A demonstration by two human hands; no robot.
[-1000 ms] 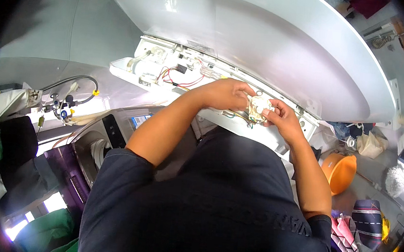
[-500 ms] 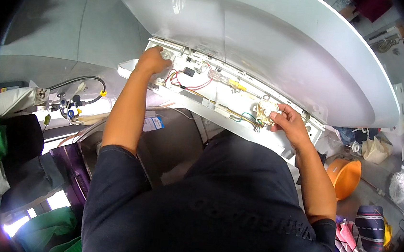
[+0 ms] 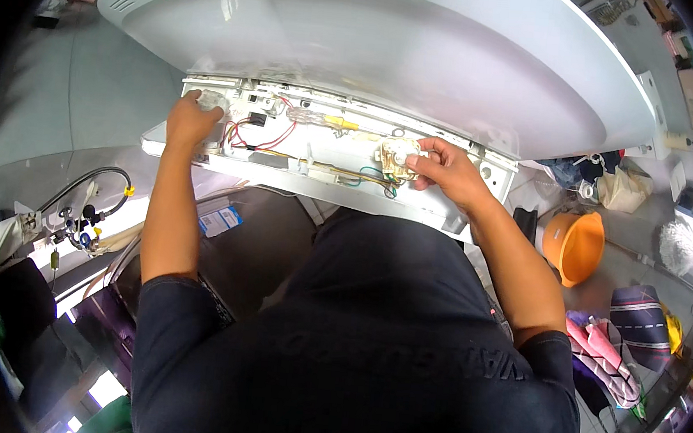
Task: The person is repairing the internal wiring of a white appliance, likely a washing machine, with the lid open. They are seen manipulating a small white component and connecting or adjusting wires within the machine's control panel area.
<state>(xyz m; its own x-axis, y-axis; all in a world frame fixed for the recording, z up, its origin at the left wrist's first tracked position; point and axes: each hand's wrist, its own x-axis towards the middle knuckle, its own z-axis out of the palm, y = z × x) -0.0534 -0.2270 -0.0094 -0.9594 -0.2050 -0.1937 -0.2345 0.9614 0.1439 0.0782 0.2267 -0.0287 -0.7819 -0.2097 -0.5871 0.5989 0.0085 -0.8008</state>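
A long white plastic panel (image 3: 325, 177) lies open below a raised white lid (image 3: 395, 39), with red wires (image 3: 266, 143), a black block (image 3: 257, 118) and a yellow-sleeved connector (image 3: 340, 124) inside. At the panel's left end my left hand (image 3: 194, 119) has its fingers curled on a translucent plastic part (image 3: 213, 102), partly hidden by them. Near the right end, my right hand (image 3: 448, 172) pinches a cream round plastic component (image 3: 391, 154) between thumb and fingers, with green and yellow wires (image 3: 374, 178) hanging beneath it.
Black hoses with valves (image 3: 82, 218) are at the left, beside a dark appliance surface (image 3: 257, 250) below the panel. An orange bucket (image 3: 579, 245), bundled fabrics (image 3: 634, 324), a cream bag (image 3: 621, 189) and a white fluffy item (image 3: 678, 245) sit on the right.
My left hand has left the cream component and moved left to the panel's far end. My right hand still holds the component. The whole view has also shifted.
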